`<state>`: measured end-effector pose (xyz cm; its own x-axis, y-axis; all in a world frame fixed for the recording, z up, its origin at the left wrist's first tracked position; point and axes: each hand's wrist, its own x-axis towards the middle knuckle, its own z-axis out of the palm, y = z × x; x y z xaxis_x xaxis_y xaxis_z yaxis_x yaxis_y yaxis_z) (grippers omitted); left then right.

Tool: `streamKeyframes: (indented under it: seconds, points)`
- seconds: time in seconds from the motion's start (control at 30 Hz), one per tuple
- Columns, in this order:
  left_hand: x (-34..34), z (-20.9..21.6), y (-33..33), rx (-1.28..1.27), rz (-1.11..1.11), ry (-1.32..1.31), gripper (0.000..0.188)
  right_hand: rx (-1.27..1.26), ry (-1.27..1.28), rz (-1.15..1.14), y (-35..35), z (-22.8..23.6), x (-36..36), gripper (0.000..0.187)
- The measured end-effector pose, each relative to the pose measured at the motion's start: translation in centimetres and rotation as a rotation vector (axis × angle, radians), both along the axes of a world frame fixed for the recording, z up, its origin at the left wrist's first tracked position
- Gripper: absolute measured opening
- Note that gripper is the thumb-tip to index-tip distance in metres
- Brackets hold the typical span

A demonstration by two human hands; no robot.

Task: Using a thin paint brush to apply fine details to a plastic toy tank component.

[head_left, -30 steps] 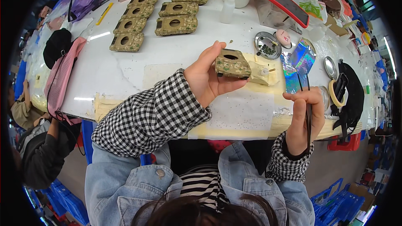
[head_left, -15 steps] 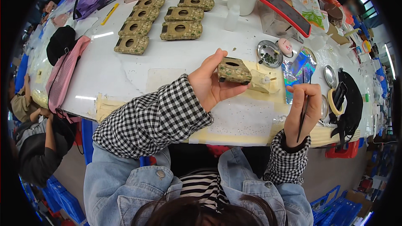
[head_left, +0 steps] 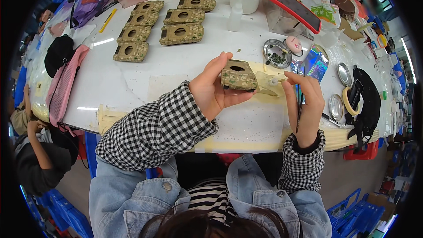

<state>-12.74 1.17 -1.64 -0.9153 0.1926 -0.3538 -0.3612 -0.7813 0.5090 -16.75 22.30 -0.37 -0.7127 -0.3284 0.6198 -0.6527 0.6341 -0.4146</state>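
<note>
The left hand (head_left: 211, 90) grips a gold floral case with an oval hole (head_left: 238, 76) above the white table (head_left: 132, 79); the right hand (head_left: 306, 105), at its three o'clock, pinches thin tweezers (head_left: 300, 105). Six matching cases (head_left: 164, 25) lie at eleven o'clock, a round metal dish (head_left: 276, 53) at one o'clock.

Single head-worn fisheye view, looking steeply down and forward from above the wearer's own hair and denim jacket (head_left: 145, 194). Close on the white worktable (head_left: 132, 79), both raised hands near centre. Table edges bowed toward the dark circular rim. No second view.
</note>
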Motion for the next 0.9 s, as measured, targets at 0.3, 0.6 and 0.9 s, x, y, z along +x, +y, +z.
streamKeyframes:
  seconds: [0.3,0.6,0.9]
  points:
    - [0.2,0.0,-0.1,-0.044,-0.043,0.046,0.04,-0.036,0.032,0.031,-0.2,0.2,-0.1,0.012]
    - [0.6,1.3,0.4,-0.167,-0.032,0.032,0.041,-0.361,0.112,0.224,-1.2,3.0,1.8,0.012]
    - [0.7,1.2,0.3,-0.19,-0.047,0.066,0.046,-0.594,-0.331,0.355,-3.8,1.5,1.7,0.006]
